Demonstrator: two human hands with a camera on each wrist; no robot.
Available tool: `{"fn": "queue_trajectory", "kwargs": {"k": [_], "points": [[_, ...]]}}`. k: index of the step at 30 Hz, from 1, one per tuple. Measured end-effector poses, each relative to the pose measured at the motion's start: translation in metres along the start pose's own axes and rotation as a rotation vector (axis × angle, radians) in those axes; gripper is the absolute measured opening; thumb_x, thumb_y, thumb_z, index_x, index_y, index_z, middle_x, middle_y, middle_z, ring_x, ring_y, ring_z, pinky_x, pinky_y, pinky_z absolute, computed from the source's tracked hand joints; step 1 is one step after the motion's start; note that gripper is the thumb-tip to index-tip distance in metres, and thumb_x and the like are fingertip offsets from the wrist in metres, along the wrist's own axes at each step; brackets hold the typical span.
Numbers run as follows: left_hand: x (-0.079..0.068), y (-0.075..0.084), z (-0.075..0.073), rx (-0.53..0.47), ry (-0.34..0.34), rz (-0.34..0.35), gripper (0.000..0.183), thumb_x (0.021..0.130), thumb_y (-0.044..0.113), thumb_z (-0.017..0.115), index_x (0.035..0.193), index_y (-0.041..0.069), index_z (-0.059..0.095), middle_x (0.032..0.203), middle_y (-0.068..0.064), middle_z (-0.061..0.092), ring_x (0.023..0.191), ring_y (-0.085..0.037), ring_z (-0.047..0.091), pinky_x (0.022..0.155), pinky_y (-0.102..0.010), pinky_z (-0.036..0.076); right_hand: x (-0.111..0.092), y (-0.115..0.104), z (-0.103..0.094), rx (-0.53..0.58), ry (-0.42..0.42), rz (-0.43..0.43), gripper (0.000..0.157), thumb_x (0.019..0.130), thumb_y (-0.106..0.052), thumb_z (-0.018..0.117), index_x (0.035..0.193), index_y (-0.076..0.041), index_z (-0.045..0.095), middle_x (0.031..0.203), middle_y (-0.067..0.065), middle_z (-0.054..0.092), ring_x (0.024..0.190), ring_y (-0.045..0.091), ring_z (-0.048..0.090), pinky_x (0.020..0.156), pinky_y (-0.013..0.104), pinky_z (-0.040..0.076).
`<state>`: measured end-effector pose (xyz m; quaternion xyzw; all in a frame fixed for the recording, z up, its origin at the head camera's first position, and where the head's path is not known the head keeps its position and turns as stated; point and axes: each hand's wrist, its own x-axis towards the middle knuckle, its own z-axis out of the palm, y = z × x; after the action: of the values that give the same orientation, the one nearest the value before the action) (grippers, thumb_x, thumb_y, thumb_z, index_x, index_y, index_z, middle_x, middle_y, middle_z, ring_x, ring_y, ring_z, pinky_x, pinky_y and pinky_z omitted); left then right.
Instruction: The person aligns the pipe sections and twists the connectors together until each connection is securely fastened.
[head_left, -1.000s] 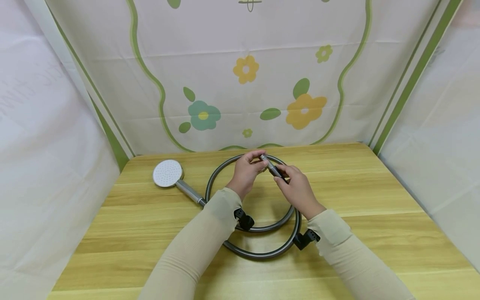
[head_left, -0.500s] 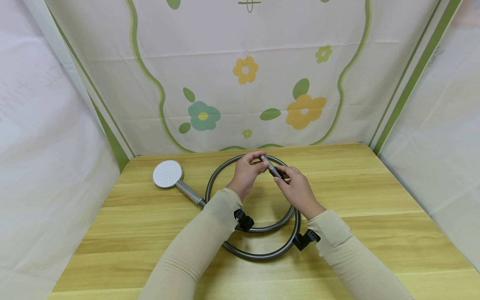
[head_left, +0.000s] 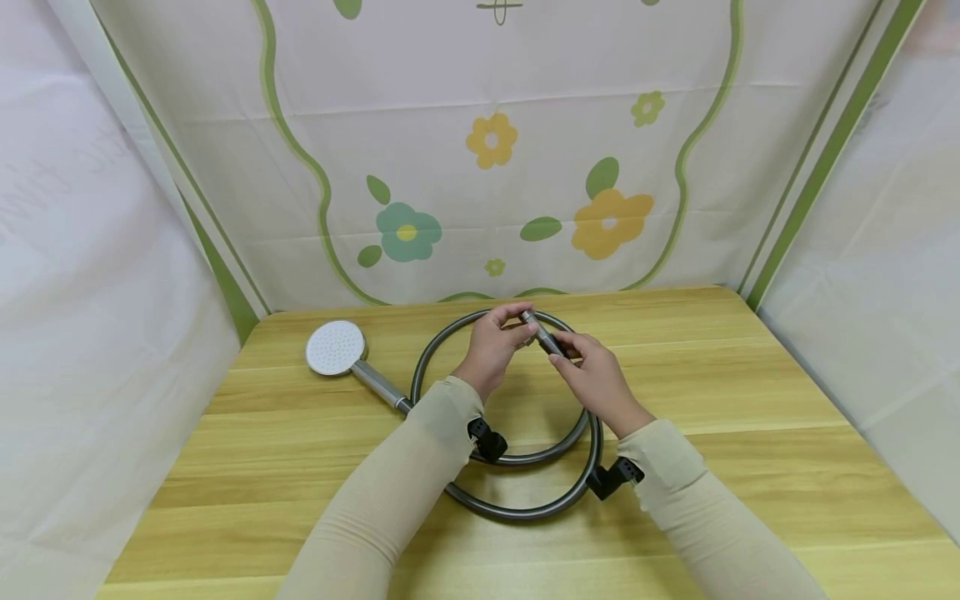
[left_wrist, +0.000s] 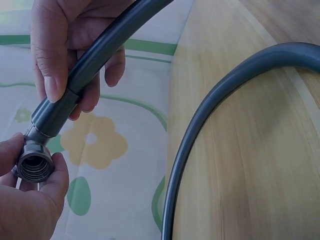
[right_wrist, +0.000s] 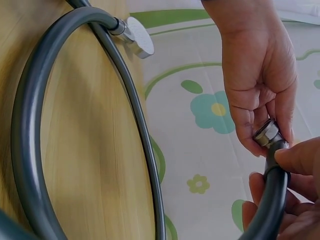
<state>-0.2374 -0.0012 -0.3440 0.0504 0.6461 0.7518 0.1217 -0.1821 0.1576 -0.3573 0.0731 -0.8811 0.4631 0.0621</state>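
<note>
A dark grey shower hose (head_left: 525, 514) lies in loops, one end raised off the wood. My left hand (head_left: 491, 346) pinches the threaded metal nut (left_wrist: 35, 165) at that end between thumb and fingers. Just behind the nut, my right hand (head_left: 596, 375) holds the hose's dark end sleeve (left_wrist: 55, 115), thumb on one side and fingers on the other. The nut's open mouth with its inner threads faces the left wrist camera. A shower head (head_left: 335, 347) with a white dotted face and grey handle (head_left: 377, 383) lies at the left, joined to the hose's other end.
Everything is over a wooden table (head_left: 750, 375). A white cloth with printed flowers (head_left: 408, 232) hangs behind its back edge, and plain white cloth sides (head_left: 112, 292) stand left and right. Hose loops lie under both forearms.
The right hand has shifted very slightly on the hose end. The left hand, the shower head and the loops look the same.
</note>
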Motion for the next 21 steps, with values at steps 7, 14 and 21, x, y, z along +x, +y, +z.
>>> {"fn": "queue_trajectory", "kwargs": {"k": [7, 14, 21], "points": [[-0.002, 0.002, 0.000, -0.003, -0.006, -0.002, 0.039, 0.092, 0.004, 0.064, 0.131, 0.008, 0.060, 0.139, -0.012, 0.050, 0.113, -0.023, 0.058, 0.095, -0.033, 0.051, 0.000, 0.003, -0.001, 0.021, -0.017, -0.008, 0.039, 0.097, -0.013, 0.059, 0.133, 0.003, 0.054, 0.114, 0.018, 0.059, 0.101, 0.027, 0.059, 0.084, 0.041, 0.054], [0.001, -0.004, -0.001, -0.019, 0.001, 0.016, 0.036, 0.091, 0.003, 0.065, 0.127, 0.008, 0.062, 0.136, -0.012, 0.052, 0.111, -0.023, 0.060, 0.093, -0.032, 0.051, 0.001, 0.002, -0.002, 0.021, -0.040, -0.009, 0.040, 0.098, -0.012, 0.058, 0.134, 0.004, 0.053, 0.115, 0.018, 0.060, 0.102, 0.028, 0.059, 0.085, 0.043, 0.053], [0.002, -0.007, -0.001, -0.021, 0.006, 0.018, 0.035, 0.091, 0.002, 0.065, 0.126, 0.008, 0.063, 0.130, -0.008, 0.056, 0.109, -0.022, 0.061, 0.093, -0.032, 0.052, 0.002, 0.004, -0.003, 0.034, -0.088, 0.007, 0.040, 0.099, -0.014, 0.055, 0.135, 0.003, 0.051, 0.114, 0.017, 0.062, 0.103, 0.028, 0.061, 0.084, 0.044, 0.052]]}}
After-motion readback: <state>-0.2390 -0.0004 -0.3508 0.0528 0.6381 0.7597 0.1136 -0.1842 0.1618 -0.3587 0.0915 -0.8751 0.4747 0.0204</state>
